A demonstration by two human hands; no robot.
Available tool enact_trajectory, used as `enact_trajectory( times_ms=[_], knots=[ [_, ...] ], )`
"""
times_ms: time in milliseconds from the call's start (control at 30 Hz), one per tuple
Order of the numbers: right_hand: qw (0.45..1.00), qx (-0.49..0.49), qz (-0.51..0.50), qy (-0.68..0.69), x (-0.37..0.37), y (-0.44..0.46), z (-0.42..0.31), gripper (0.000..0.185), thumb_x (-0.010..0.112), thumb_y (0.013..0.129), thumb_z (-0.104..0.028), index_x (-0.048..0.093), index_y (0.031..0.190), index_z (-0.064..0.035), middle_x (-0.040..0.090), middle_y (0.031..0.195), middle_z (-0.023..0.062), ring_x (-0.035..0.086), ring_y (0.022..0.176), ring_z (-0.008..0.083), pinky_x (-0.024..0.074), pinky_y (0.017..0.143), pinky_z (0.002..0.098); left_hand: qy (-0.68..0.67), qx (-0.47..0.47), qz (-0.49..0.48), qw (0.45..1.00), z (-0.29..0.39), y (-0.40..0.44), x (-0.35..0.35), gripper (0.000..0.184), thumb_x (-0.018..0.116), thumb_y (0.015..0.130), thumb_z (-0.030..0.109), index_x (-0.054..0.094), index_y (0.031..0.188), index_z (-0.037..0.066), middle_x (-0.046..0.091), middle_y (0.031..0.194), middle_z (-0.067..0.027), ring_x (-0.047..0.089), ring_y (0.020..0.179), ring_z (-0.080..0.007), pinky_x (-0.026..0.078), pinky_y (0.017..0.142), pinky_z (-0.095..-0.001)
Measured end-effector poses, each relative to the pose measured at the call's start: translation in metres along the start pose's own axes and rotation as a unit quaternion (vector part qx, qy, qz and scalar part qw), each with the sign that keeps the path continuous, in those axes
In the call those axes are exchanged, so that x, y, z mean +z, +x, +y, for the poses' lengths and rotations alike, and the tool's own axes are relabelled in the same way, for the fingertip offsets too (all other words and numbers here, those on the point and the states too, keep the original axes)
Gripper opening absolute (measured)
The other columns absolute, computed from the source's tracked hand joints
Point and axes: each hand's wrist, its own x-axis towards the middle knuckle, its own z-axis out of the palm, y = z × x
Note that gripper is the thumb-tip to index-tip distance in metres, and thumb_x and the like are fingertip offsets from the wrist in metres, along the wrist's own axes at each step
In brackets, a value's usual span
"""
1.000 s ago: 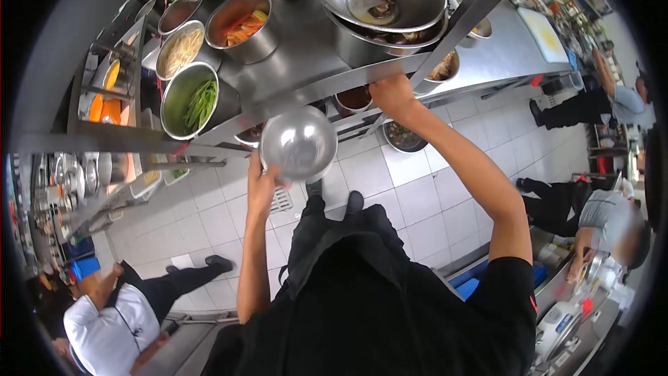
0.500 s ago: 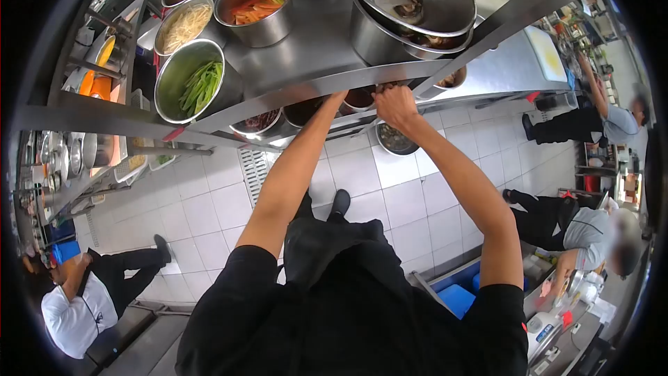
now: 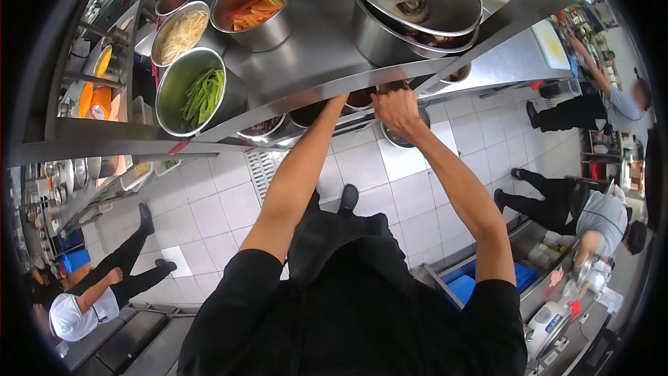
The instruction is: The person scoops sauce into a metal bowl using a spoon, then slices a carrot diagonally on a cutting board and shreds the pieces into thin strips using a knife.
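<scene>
My left forearm [image 3: 299,167] reaches up beneath the front rail of a steel shelf [image 3: 292,94]. That hand is hidden behind the rail, near the dark-filled containers underneath. My right hand [image 3: 396,109] is curled closed just below the same rail, knuckles up. A bit of grey metal shows by its fingers, but what it grips is unclear. Under the right wrist, a round metal bowl [image 3: 400,141] is partly covered. Between my hands sits a pot with dark contents [image 3: 359,99]. Left of my left forearm, a container of dark reddish food [image 3: 264,127] shows.
On the shelf stand steel pots of green vegetable strips [image 3: 204,95], pale shreds [image 3: 182,35] and orange strips [image 3: 256,12]. A large steel bowl [image 3: 445,0] rests on another pot. One person [image 3: 87,310] is at left, two [image 3: 598,216] at right.
My view has shifted slightly. My right hand still stays closed under the rail. The person at left has changed stance, legs now apart; those at right have also moved a little.
</scene>
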Motion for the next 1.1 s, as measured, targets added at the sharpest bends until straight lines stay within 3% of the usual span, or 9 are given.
enact_trajectory(
  times_ms=[367,767,967,1033,1100],
  knots=[
    [0.998,0.002,0.049,0.032,-0.006,-0.01,-0.006,0.039,0.059,0.09,-0.029,0.069,0.059,-0.0072,0.065,0.058,0.0158,0.064,0.053,0.0315,0.0514,0.066,0.0427,-0.003,0.005,-0.021,1.0,0.002,0.002,-0.009,0.03,0.063,0.087,0.011,0.06,0.112,-0.004,0.061,0.121,-0.0227,0.068,0.079,-0.0286,0.052,0.072,-0.0381],
    [0.982,0.151,-0.031,0.105,-0.008,-0.011,0.002,0.043,0.06,0.088,-0.041,0.071,0.066,-0.006,0.067,0.067,0.0192,0.068,0.068,0.0377,0.054,0.064,0.0472,0.0,-0.002,-0.031,1.0,-0.003,0.007,-0.021,0.032,0.063,0.086,0.011,0.059,0.114,-0.004,0.061,0.12,-0.0218,0.067,0.08,-0.0306,0.051,0.073,-0.0393],
    [0.968,0.196,-0.06,0.144,-0.012,-0.016,0.004,0.041,0.062,0.087,-0.047,0.074,0.075,-0.0095,0.069,0.073,0.0189,0.068,0.073,0.039,0.0539,0.067,0.0472,0.022,-0.054,-0.104,0.993,-0.014,0.002,-0.097,0.033,0.063,0.085,0.011,0.059,0.115,-0.004,0.061,0.12,-0.0213,0.067,0.081,-0.0316,0.05,0.074,-0.0399],
    [0.964,0.214,-0.057,0.145,-0.013,-0.018,0.004,0.041,0.061,0.087,-0.048,0.075,0.076,-0.0105,0.069,0.076,0.0188,0.069,0.076,0.0392,0.0538,0.068,0.0477,0.009,-0.108,-0.162,0.981,-0.013,-0.023,-0.146,0.034,0.063,0.085,0.011,0.058,0.115,-0.004,0.061,0.12,-0.0211,0.066,0.081,-0.0319,0.049,0.074,-0.0401],
    [0.964,0.216,-0.058,0.145,-0.011,-0.018,0.004,0.041,0.061,0.088,-0.048,0.075,0.077,-0.0109,0.07,0.076,0.0186,0.068,0.077,0.0396,0.0537,0.068,0.0482,-0.095,-0.196,-0.151,0.964,-0.003,-0.057,-0.185,0.034,0.063,0.085,0.011,0.058,0.115,-0.004,0.061,0.119,-0.0209,0.066,0.082,-0.0322,0.049,0.074,-0.0403]
  ],
)
